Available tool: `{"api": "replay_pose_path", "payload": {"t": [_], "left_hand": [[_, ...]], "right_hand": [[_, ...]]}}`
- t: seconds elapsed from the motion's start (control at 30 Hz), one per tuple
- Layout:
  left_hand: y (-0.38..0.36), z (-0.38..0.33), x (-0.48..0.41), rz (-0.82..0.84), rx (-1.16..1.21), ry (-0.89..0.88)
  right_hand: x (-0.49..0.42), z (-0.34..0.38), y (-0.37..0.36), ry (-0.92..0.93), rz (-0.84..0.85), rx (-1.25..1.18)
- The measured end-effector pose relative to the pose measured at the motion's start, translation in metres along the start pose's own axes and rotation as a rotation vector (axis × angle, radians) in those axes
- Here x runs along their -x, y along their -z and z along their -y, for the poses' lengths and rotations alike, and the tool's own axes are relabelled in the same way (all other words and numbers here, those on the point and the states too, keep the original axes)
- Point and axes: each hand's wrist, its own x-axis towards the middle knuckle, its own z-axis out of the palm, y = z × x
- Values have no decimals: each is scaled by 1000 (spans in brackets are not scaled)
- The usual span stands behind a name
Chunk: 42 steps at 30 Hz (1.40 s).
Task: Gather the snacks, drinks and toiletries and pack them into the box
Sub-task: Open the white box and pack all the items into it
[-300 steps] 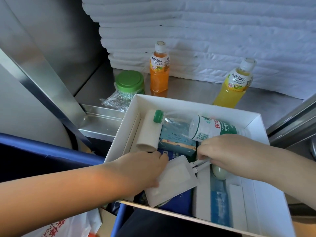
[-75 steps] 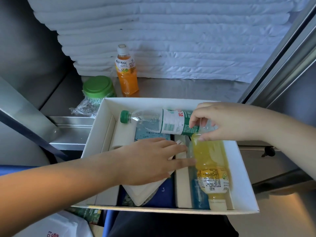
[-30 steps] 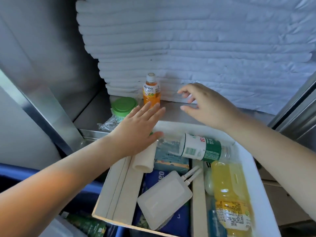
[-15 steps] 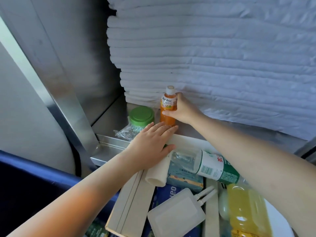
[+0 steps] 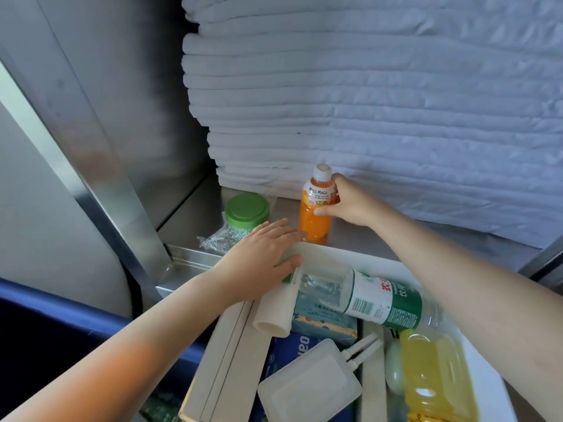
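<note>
**Supervisor:** Report the left side first.

**Operator:** I see the left hand (image 5: 262, 257) lying flat on the far-left corner of the white box (image 5: 350, 258). Its fingers are straight and relaxed, and it holds nothing. The thumb lies over the green cap end of the water bottle (image 5: 374, 296). At 11 o'clock from that hand, a green-lidded jar (image 5: 247, 208) stands on the metal shelf (image 5: 396, 242). Crumpled clear wrap (image 5: 217, 239) sits at the jar's base.

**Supervisor:** State the position of the item being collected.

**Operator:** The orange drink bottle (image 5: 316, 211) stands upright on the shelf, just beyond the box's far rim. It is at 3 o'clock from the jar. The right hand (image 5: 350, 202) is at 3 o'clock from the bottle, with fingers and thumb curled round the label. At 12 o'clock behind both, I see a tall stack of folded white cloths (image 5: 396, 102).

**Supervisor:** List the box contents.

**Operator:**
- A white roll (image 5: 274, 312) lies along the left side.
- A teal carton (image 5: 323, 319) lies at 3 o'clock from the roll, partly under the water bottle.
- The water bottle lies on its side across the far end.
- A flat white pouch (image 5: 307, 388) lies at 6 o'clock from the carton.
- A yellow drink bottle (image 5: 432, 376) lies on its side by the right wall, at 5 o'clock from the water bottle.
</note>
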Motion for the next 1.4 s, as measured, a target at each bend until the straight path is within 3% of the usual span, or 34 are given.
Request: {"api": "replay_pose_path", "payload": {"t": [0.13,0.23,0.47,0.6,0.77,1.13,1.4], "left_hand": [[9,-3,-5,-25,21,-7],[23,-12,-11,-140,43,-8],[67,-47,-17,-320,263,-122],[73,-67,-16,-403,275,-230],[70,-79,-18,-356,397,-241],[83,-87,-46,-389,574,-179],[76,-91,-53,-443,497,-147]], "right_hand": [[26,-14,11,-35,-41,-19],[46,-16,17,-31,-99,26],[103,21,55,183,-237,-75],[129,36,70,219,-141,-135],[145,31,67,202,7,-185],[152,17,56,168,-51,-449],[155,18,17,3,-283,-65]]}}
